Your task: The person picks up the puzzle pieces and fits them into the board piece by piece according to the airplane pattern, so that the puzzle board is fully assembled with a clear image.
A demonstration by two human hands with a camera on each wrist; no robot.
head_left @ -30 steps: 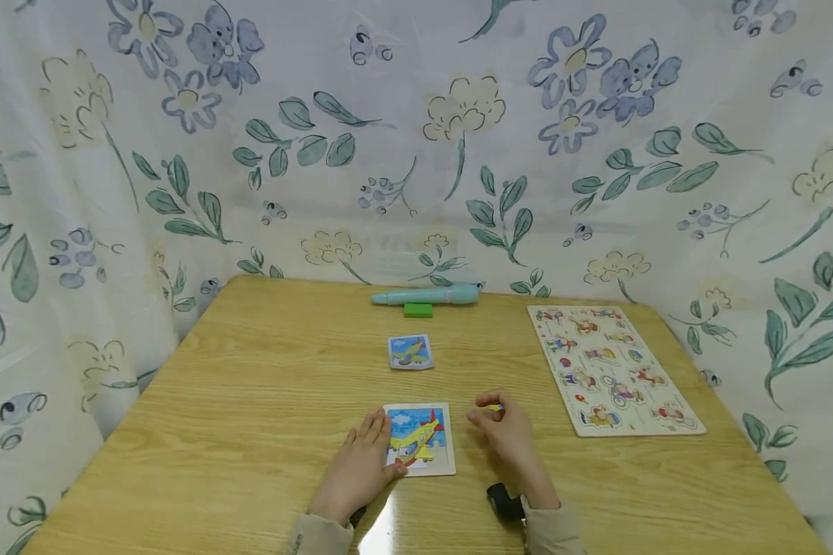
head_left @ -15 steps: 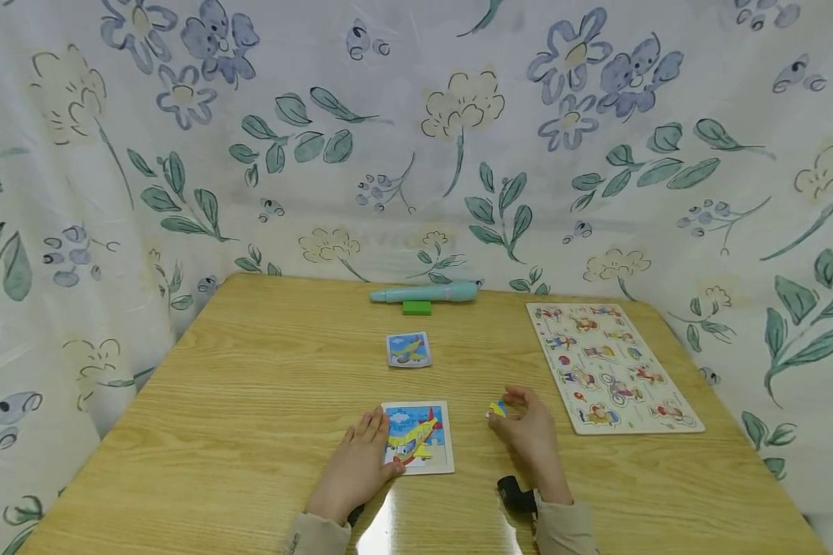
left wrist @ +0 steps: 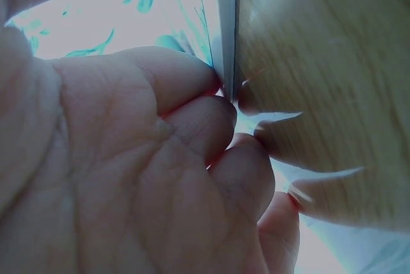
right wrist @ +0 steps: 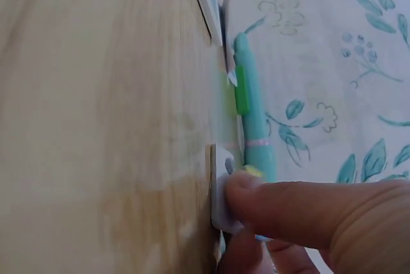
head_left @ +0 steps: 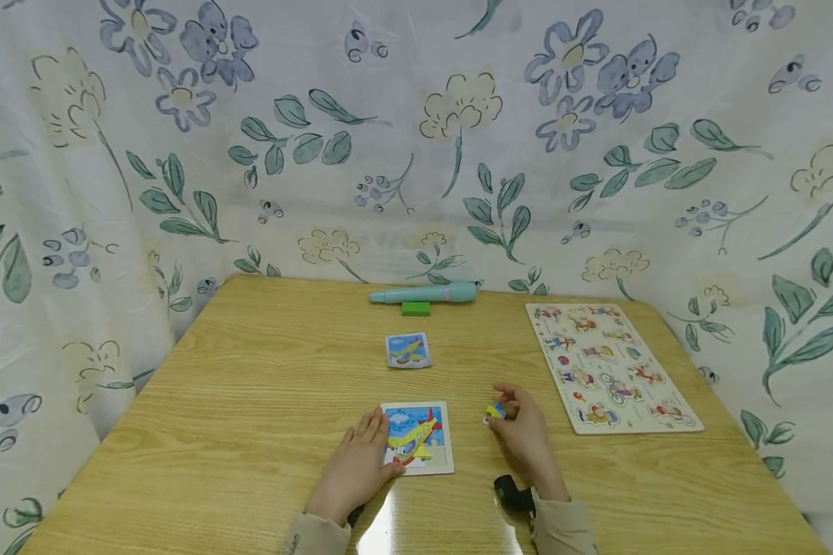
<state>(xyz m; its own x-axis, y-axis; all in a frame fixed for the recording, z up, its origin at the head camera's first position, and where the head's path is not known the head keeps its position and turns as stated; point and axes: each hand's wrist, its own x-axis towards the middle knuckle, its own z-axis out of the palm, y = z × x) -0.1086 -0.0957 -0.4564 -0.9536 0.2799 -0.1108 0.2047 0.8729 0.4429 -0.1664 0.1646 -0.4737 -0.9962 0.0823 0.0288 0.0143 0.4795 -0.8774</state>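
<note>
A small square jigsaw puzzle of a yellow airplane (head_left: 419, 435) lies in a pale tray on the table, with a light gap near its bottom edge. My left hand (head_left: 354, 470) rests along the tray's left side, thumb over its lower edge; in the left wrist view the fingertips (left wrist: 218, 139) touch the tray's rim (left wrist: 227, 24). To the right of the tray, my right hand (head_left: 524, 435) pinches a yellow and blue puzzle piece (head_left: 494, 414) between thumb and fingers. The right wrist view shows this puzzle piece (right wrist: 221, 187) edge-on, close to the tabletop.
Behind the tray lies a small airplane picture card (head_left: 408, 350). Farther back are a green block (head_left: 416, 309) and a teal pen-shaped object (head_left: 423, 293). A large board with figures (head_left: 611, 370) lies at the right. A floral curtain (head_left: 389, 139) hangs behind the table (head_left: 264, 370).
My right hand has moved right, away from the tray, and turned so that the puzzle piece shows more. My left hand stays on the tray.
</note>
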